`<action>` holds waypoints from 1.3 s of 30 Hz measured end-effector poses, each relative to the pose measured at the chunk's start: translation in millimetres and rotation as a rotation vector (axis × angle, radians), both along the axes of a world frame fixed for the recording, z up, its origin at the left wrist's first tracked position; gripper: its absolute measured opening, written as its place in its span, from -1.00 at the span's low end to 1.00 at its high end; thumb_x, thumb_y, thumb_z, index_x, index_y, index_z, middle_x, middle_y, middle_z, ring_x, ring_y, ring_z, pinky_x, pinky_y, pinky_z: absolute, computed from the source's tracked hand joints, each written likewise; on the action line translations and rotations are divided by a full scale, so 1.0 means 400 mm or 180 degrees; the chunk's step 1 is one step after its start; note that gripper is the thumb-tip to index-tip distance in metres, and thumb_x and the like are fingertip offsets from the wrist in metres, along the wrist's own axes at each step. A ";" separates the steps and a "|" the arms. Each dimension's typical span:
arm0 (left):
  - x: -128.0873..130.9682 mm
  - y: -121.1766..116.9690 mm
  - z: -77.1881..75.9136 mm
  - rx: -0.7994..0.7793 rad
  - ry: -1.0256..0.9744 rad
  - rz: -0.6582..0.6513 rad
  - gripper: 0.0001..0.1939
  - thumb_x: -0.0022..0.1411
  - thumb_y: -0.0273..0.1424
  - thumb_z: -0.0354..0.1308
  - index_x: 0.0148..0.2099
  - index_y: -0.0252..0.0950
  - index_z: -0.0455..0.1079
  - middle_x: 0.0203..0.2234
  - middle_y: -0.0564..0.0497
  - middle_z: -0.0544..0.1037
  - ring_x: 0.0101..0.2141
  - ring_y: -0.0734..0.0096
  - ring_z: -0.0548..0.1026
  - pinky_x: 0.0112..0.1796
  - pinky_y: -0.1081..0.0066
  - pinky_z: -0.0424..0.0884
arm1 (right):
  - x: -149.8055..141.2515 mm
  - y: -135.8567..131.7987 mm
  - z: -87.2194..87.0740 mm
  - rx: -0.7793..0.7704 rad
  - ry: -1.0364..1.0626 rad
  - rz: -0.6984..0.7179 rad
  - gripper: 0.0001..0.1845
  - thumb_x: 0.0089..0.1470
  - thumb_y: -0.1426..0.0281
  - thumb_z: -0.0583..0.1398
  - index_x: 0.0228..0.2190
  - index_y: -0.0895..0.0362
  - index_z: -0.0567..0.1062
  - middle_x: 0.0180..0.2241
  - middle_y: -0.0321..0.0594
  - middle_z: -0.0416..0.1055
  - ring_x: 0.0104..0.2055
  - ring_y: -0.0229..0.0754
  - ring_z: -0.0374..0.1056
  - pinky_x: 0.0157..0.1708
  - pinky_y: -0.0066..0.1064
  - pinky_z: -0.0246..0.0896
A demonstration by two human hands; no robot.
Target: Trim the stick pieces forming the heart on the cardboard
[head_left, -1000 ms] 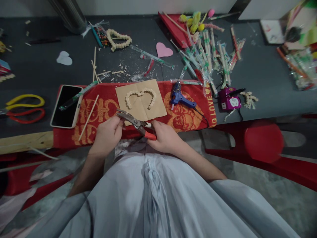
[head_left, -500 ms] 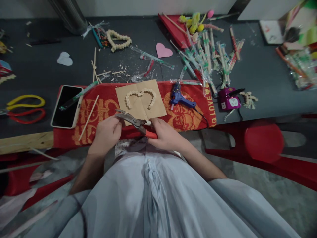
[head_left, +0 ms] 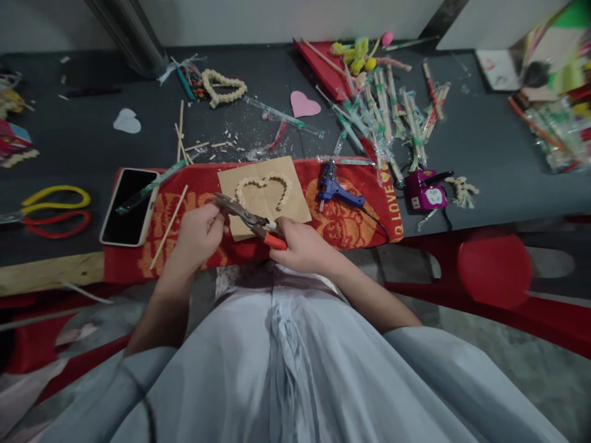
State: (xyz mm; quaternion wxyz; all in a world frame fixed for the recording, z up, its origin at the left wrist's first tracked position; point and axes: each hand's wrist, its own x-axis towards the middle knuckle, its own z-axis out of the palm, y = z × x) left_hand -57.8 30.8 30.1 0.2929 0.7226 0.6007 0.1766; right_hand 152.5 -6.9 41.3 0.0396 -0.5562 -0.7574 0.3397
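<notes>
My right hand (head_left: 302,246) is wrapped round the red handle of a pair of pruning shears (head_left: 247,215), whose grey blades point left. At the blade tips, my left hand (head_left: 201,237) has its fingers pinched together; whatever they hold is hidden or too small to name. Just beyond the shears lies a folded brown paper (head_left: 295,212). On it, short pale pieces form an unclosed heart outline (head_left: 241,186), its lower part partly behind the shears. A thin wooden stick (head_left: 168,227) lies on the red towel (head_left: 203,261) beside my left hand.
A blue glue gun (head_left: 339,192) rests right of the paper, its cord running off the towel. A phone (head_left: 124,215) and scissors (head_left: 58,200) lie left. Behind are a finished heart frame (head_left: 224,98), a pink heart (head_left: 305,104) and wrapped sticks (head_left: 383,104).
The shears and both hands have shifted slightly up and left relative to the paper. My left fingers stay at the blade tips. The whole view has moved a little.
</notes>
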 end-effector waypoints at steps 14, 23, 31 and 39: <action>-0.070 0.132 -0.023 -0.0213 -0.1367 0.0302 -0.81 0.15 -0.32 -0.01 -0.46 -0.29 0.27 -0.71 0.06 0.33 -0.67 0.53 0.28 -0.65 0.53 0.17 | -0.036 0.157 0.043 0.0233 -0.0204 0.0382 -0.65 -0.03 0.22 0.03 -0.25 0.21 0.30 -0.23 0.03 0.44 -0.23 0.01 0.36 -0.34 -0.33 0.16; -0.054 0.125 0.017 -0.0589 -0.1773 0.0715 -0.85 0.13 -0.32 0.02 -0.39 -0.30 0.29 -0.74 0.08 0.29 -0.74 0.56 0.21 -0.72 0.55 0.09 | -0.053 0.175 0.033 0.0520 -0.0210 0.0417 -0.63 -0.05 0.24 0.04 -0.23 0.22 0.30 -0.20 0.06 0.42 -0.19 0.06 0.34 -0.27 -0.26 0.18; -0.055 0.127 -0.005 -0.0805 -0.1877 0.0678 -0.83 0.14 -0.30 0.01 -0.44 -0.27 0.23 -0.76 0.12 0.24 -0.77 0.64 0.09 -0.72 0.57 -0.03 | -0.052 0.176 0.038 0.0279 -0.0356 0.0392 -0.66 -0.06 0.25 0.05 -0.26 0.21 0.31 -0.24 0.05 0.45 -0.25 0.05 0.38 -0.40 -0.33 0.12; -0.064 0.134 -0.014 -0.0767 -0.1899 0.0531 -0.79 0.13 -0.25 0.01 -0.45 -0.27 0.23 -0.79 0.13 0.22 -0.78 0.60 0.07 -0.72 0.53 -0.03 | -0.039 0.196 0.044 0.0139 -0.0272 0.0552 -0.69 -0.07 0.24 0.06 -0.30 0.18 0.31 -0.25 0.03 0.44 -0.27 0.01 0.35 -0.41 -0.35 0.08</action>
